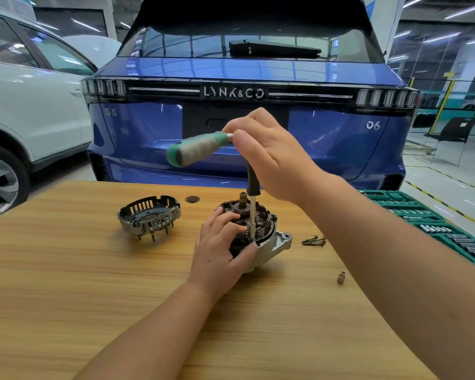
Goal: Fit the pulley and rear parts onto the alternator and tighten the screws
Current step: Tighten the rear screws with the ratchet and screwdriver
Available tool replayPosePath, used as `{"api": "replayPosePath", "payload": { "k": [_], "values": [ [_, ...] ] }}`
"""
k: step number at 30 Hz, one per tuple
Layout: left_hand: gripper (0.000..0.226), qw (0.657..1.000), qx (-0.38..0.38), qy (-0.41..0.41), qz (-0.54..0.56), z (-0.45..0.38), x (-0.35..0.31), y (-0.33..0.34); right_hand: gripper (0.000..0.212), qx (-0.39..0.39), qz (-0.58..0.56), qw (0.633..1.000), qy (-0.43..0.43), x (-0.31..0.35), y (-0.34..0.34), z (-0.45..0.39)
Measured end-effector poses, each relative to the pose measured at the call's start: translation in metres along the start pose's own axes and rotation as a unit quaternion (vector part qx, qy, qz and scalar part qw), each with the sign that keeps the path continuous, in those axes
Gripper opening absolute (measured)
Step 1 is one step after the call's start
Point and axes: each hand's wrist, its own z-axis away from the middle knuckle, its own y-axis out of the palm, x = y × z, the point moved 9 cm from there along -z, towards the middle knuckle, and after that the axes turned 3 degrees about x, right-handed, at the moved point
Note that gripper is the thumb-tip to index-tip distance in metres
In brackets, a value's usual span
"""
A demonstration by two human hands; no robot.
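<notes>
Alternator [254,234] stands shaft-up near the middle of the table [66,283], toward its far edge. The left hand [222,253] wraps the housing, fingers curled round its near side. The right hand [269,157] pinches the top of the driver [251,204] where the green handle [198,148] joins (the handle is blurred). Keep the shaft vertical and seated squarely on the screw; brace the housing firmly. The rear cover [150,216] lies left of the alternator, spare screws [314,240] to its right.
</notes>
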Motion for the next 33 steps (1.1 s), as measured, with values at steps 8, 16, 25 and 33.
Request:
{"api": "replayPosePath", "payload": {
  "k": [8, 16, 25, 33],
  "values": [
    [0.046, 1.000, 0.002, 0.000, -0.009, 0.002, -0.002, 0.000, 0.040, 0.109, 0.204, 0.969, 0.087, 0.002, -0.012, -0.028],
    [0.045, 1.000, -0.003, -0.007, -0.016, 0.002, -0.002, 0.001, 0.016, 0.040, -0.285, 0.869, 0.403, -0.036, 0.000, -0.007],
    [0.037, 1.000, 0.007, -0.003, -0.015, 0.000, -0.004, -0.001, 0.017, -0.117, -0.617, 0.694, 0.354, -0.051, 0.027, 0.018],
    [0.021, 1.000, 0.013, 0.011, -0.008, -0.005, -0.006, -0.004, 0.024, -0.171, -0.099, 0.980, -0.005, -0.005, -0.024, 0.013]
  ]
}}
